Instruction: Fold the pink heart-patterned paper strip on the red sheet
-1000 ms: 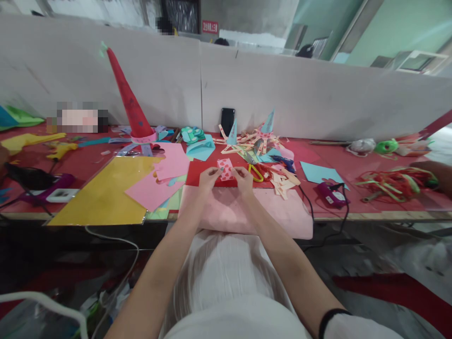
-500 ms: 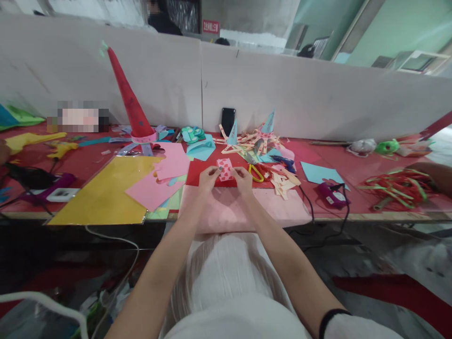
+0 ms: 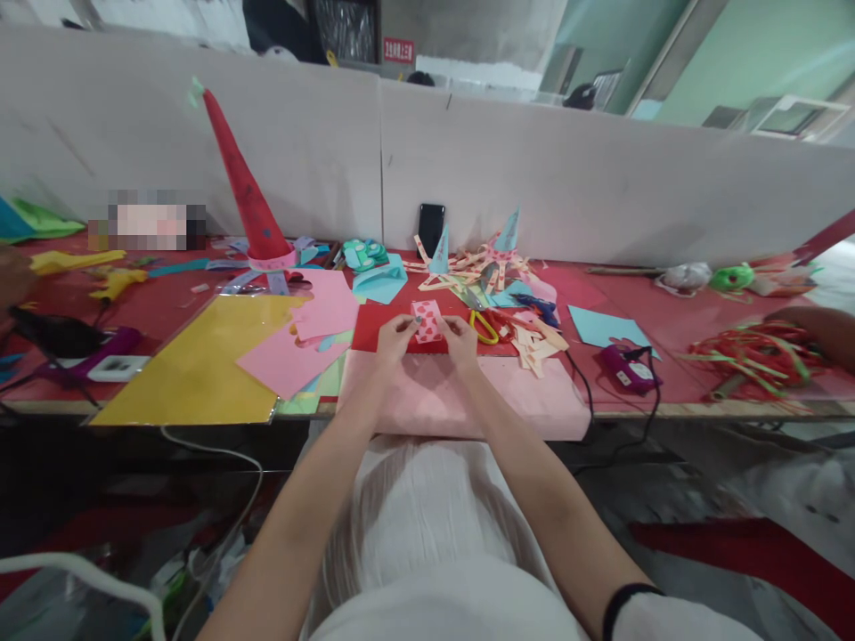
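Note:
Between my two hands is a small pink piece (image 3: 427,321) with red hearts, perhaps paper or felt. My left hand (image 3: 396,338) pinches its left edge with closed fingers. At its right edge, my right hand (image 3: 460,340) grips it the same way. Beneath lies a red sheet (image 3: 374,328), and in front of that a pale pink padded surface (image 3: 460,396). Yellow-handled scissors (image 3: 486,329) rest just right of my right hand. Several cream cut strips (image 3: 533,347) lie beside them.
A tall red cone (image 3: 248,187) stands back left. Yellow sheet (image 3: 207,365) and pink sheets (image 3: 287,361) lie left. A phone (image 3: 431,228) leans on the partition. Purple device (image 3: 628,369) with a cord and tangled ribbons (image 3: 754,356) are right; other people's hands show at both edges.
My hands and the heart-patterned piece stay almost in place. At the right edge, the other person's ribbons have shifted slightly. A person behind the partition has moved left.

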{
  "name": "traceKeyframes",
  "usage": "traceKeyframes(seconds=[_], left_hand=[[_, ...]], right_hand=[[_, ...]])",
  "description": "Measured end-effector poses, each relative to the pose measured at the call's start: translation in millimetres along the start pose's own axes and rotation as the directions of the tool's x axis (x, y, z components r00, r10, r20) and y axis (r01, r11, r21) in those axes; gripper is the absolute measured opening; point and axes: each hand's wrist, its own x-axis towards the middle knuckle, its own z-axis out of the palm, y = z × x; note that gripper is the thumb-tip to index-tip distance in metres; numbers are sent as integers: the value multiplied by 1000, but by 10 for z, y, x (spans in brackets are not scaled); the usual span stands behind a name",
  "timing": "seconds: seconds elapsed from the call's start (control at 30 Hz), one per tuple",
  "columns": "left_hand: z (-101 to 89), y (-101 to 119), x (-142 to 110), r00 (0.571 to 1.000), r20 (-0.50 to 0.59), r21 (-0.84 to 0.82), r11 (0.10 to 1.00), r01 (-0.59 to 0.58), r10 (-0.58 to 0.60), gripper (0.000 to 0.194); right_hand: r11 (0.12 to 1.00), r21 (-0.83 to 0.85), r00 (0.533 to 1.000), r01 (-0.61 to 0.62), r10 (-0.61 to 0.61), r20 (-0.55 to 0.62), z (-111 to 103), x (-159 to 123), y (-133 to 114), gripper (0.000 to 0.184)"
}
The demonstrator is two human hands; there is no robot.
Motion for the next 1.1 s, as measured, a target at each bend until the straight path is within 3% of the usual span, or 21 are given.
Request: traceKeyframes(seconds=[0.2,0.37,0.6,1.1], left_hand=[[9,-9,-2,1000,16,-66,998,17,-16,12],[31,2,-22,989,-71,-132,984,117,-127,18],[23,-28,18,998,35,0,999,46,-46,17],[2,-21,0,999,23,-17,999,29,-28,17]], right_hand=[[1000,-22,1000,17,-17,-8,-9,4,9,40],[1000,-25,1000,16,-16,-18,-9,-6,-17,39],[998,-18,997,64,-64,31,13,-43,-33,34],[996,-70,998,54,-52,22,11,-36,-29,35]])
